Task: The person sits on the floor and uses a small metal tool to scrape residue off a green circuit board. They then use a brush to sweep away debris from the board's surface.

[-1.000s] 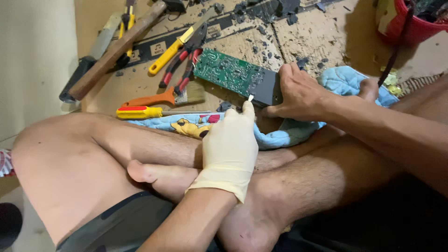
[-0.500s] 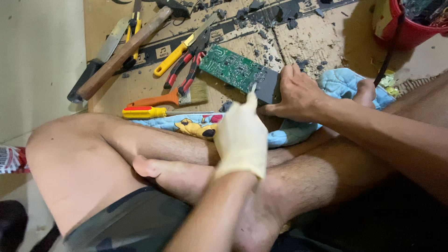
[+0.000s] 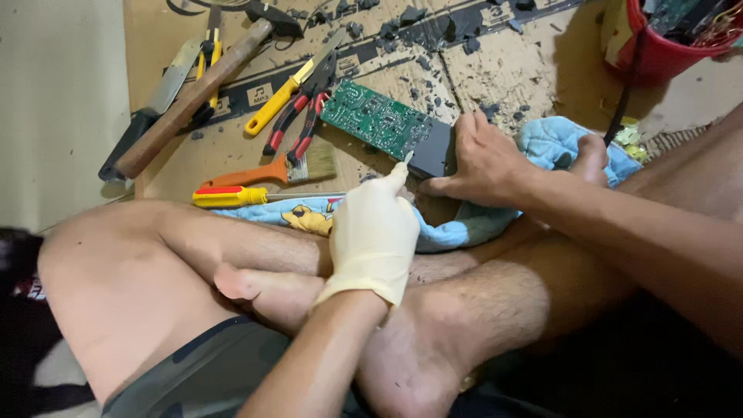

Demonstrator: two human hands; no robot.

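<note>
1. The gloved left hand (image 3: 374, 236), at centre frame, pinches a small pale tool (image 3: 407, 157) between closed fingertips; its tip touches the near edge of the circuit board (image 3: 375, 120).
2. The bare right hand (image 3: 484, 159), right of centre, presses down with narrow, nearly flat fingers on the board's dark end.
3. The green board lies tilted at upper centre on cardboard (image 3: 503, 70), just above a blue cloth (image 3: 457, 224).
4. Left of it lie red pliers (image 3: 298, 124), a brush (image 3: 267, 172), a yellow screwdriver (image 3: 232, 196) and a hammer (image 3: 190, 101).
5. A red bucket (image 3: 658, 58) sits at upper right.
</note>
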